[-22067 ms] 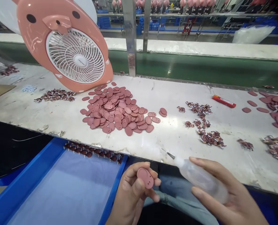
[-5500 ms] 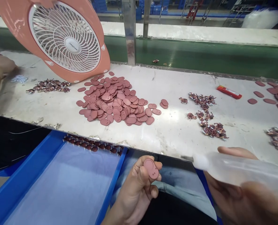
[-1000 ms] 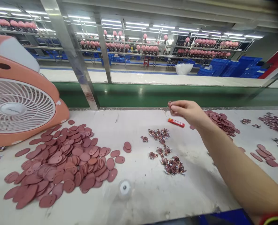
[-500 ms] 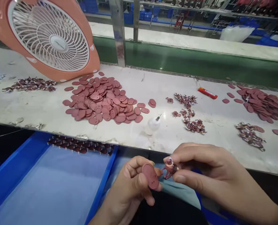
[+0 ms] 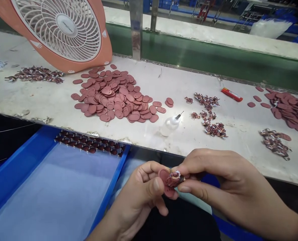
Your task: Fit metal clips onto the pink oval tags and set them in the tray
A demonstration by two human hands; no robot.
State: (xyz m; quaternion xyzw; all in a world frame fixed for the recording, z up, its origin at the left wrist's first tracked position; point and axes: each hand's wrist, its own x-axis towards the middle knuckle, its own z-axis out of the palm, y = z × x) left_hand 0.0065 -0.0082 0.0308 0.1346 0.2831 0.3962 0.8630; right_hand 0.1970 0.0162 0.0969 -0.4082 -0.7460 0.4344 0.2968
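Between its thumb and fingers my left hand holds a reddish oval disc, tilted, below the table's front edge. My right hand pinches a small brown and white figurine from the right side. The figurine overlaps the disc's face; whether they touch cannot be told for sure. A large pile of oval discs lies on the table. Right of it stands a small clear bottle with a needle tip. Small figurines lie in clusters further right.
An orange fan stands at the back left beside more figurines. A blue tray at the lower left holds rows of finished-looking pieces. A red tube and another disc pile lie at the right.
My right hand has brought the figurine left, over the disc in my left hand. The whole view has shifted, with the table's things now slightly higher and further right.
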